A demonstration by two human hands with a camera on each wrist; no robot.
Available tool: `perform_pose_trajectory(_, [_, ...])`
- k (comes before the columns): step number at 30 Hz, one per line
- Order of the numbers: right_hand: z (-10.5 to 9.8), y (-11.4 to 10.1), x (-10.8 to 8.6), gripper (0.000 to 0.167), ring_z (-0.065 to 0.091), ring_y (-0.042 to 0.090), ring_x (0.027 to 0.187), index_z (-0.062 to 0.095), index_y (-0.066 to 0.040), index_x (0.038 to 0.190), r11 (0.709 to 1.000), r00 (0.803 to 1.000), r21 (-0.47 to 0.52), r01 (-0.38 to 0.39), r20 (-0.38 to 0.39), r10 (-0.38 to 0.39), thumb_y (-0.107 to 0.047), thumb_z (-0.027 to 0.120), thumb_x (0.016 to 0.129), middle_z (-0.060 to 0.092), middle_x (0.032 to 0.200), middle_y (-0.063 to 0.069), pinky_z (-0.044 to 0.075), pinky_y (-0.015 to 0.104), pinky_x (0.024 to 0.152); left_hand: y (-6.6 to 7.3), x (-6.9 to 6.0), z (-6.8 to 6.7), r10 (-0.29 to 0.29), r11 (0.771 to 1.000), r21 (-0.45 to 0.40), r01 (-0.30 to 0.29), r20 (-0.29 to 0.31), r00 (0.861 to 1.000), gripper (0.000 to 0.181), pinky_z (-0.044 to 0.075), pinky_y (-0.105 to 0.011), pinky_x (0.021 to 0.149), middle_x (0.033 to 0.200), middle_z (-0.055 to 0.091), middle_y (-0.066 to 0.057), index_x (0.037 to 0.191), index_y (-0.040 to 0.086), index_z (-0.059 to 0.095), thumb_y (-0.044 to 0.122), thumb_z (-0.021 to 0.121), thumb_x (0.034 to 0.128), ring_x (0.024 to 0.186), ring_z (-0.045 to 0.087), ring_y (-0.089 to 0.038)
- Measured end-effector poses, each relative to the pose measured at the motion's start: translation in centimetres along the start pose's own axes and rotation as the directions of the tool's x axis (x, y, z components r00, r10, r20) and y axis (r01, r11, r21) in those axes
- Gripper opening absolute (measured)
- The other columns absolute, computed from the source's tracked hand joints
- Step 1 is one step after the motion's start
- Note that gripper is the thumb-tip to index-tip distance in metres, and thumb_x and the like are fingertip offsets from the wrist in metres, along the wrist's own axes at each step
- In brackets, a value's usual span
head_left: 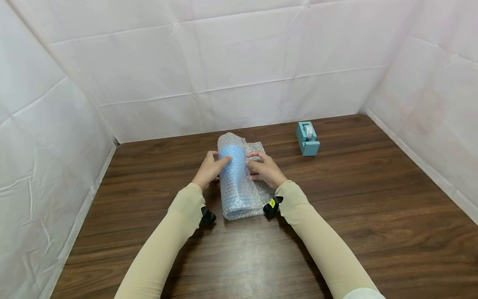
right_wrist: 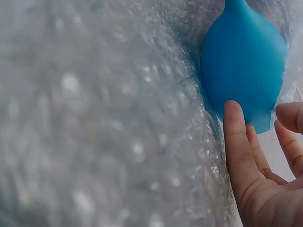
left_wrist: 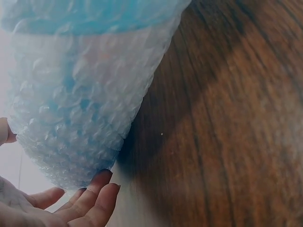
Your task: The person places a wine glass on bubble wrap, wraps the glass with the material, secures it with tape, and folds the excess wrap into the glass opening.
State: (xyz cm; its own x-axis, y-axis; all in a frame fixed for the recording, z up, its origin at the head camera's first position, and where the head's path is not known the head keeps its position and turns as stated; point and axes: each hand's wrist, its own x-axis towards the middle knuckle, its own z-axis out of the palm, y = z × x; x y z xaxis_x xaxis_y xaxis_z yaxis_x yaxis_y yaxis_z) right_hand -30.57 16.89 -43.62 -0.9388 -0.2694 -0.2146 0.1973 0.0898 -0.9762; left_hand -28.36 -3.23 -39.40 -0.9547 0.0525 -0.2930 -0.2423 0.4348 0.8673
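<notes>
White sheeting [head_left: 30,124] is hanging well to the left of the bubble-wrap roll [head_left: 235,187], running on behind it and round to its right. A wooden table [head_left: 149,182] is spreading out beneath the roll, which is lying lengthwise, one end facing the person and the other facing the back sheeting. Just left of the roll's near end, a black wrist camera [head_left: 208,216] is sitting at the cuff of the left sleeve [head_left: 164,249]. The left hand [head_left: 210,168] is gripping the roll's left side, nearer its far end: the thumb is pressing on top and the fingers are curving against the side. Inside the roll, a rounded blue thing [right_wrist: 244,66] is showing, its neck narrowing at one end. A flat flap [head_left: 255,146] of the same wrap is sticking out from the roll's right side. Above this flap, the right hand [head_left: 266,169] is reaching to the roll's right side, its thumb and fingers spreading apart; how firmly the fingertips are touching, I cannot tell. A second camera [head_left: 272,207] is sitting at the cuff of the right sleeve [head_left: 317,232], right of the roll's near end. Farther right, well apart from the roll and level with its far end, a light-blue tape dispenser [head_left: 308,144] is standing, holding clear tape [head_left: 308,131].
</notes>
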Motion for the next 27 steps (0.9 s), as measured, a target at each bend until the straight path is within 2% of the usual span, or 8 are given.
perform_pose_trajectory(5, [-0.11, 0.07, -0.06, 0.031, 0.061, 0.017, 0.081, 0.055, -0.013, 0.126, 1.0, 1.0, 0.023, 0.003, -0.011, -0.003, -0.015, 0.057, 0.095, 0.055, 0.117, 0.012, 0.056, 0.032, 0.071, 0.13, 0.06, 0.16, 0.004, 1.0, 0.008, -0.004, -0.004, 1.0, 0.075, 0.047, -0.048, 0.096, 0.149, 0.029, -0.017, 0.148, 0.009, 0.021, 0.049, 0.053, 0.0932, 0.13, 0.043, -0.033])
perform_pose_trajectory(11, [-0.29, 0.16, -0.02, 0.03, 0.064, 0.022, 0.092, 0.057, -0.013, 0.126, 1.0, 0.999, -0.008, -0.004, -0.033, 0.004, -0.014, 0.052, 0.097, 0.055, 0.128, 0.013, 0.057, 0.033, 0.077, 0.36, 0.02, 0.32, 0.005, 1.0, 0.025, -0.005, -0.01, 1.0, 0.076, 0.039, -0.05, 0.105, 0.15, 0.026, -0.019, 0.147, 0.007, 0.02, 0.049, 0.054, 0.093, 0.134, 0.038, -0.034])
perform_pose_trajectory(14, [-0.39, 0.16, -0.06, 0.029, 0.064, 0.025, 0.101, 0.059, -0.013, 0.125, 0.999, 0.999, -0.034, 0.001, -0.042, -0.003, -0.018, 0.048, 0.099, 0.055, 0.131, 0.012, 0.057, 0.034, 0.08, 0.48, 0.06, 0.41, 0.007, 0.999, 0.039, -0.006, -0.018, 1.0, 0.076, 0.037, -0.05, 0.107, 0.149, 0.025, -0.02, 0.147, 0.006, 0.021, 0.049, 0.054, 0.0927, 0.134, 0.037, -0.035])
perform_pose_trajectory(17, [-0.53, 0.23, 0.0, 0.028, 0.064, 0.025, 0.102, 0.059, -0.01, 0.121, 0.999, 0.999, -0.039, 0.016, -0.033, -0.017, -0.026, 0.05, 0.1, 0.055, 0.131, 0.012, 0.056, 0.035, 0.082, 0.56, 0.13, 0.53, 0.008, 0.999, 0.044, -0.007, -0.023, 1.0, 0.076, 0.036, -0.05, 0.108, 0.149, 0.025, -0.019, 0.146, 0.006, 0.021, 0.049, 0.055, 0.0924, 0.133, 0.037, -0.035])
perform_pose_trajectory(22, [-0.73, 0.33, -0.04, 0.043, 0.062, 0.03, 0.111, 0.056, -0.007, 0.119, 0.998, 1.0, -0.05, 0.029, -0.008, -0.03, -0.041, 0.061, 0.093, 0.051, 0.135, 0.013, 0.055, 0.04, 0.088, 0.56, 0.13, 0.76, 0.014, 0.999, 0.046, -0.012, -0.036, 0.999, 0.077, 0.036, -0.049, 0.108, 0.147, 0.025, -0.019, 0.145, 0.006, 0.022, 0.05, 0.056, 0.0915, 0.131, 0.038, -0.034])
perform_pose_trajectory(27, [-0.77, 0.35, -0.08, 0.053, 0.055, 0.037, 0.121, 0.052, -0.009, 0.129, 0.993, 0.999, -0.107, 0.047, 0.018, -0.045, -0.041, 0.067, 0.089, 0.047, 0.139, 0.016, 0.051, 0.044, 0.094, 0.59, -0.1, 0.92, 0.042, 0.998, 0.056, -0.039, -0.057, 0.998, 0.079, 0.038, -0.048, 0.106, 0.143, 0.028, -0.019, 0.143, 0.004, 0.024, 0.053, 0.057, 0.0899, 0.128, 0.04, -0.034])
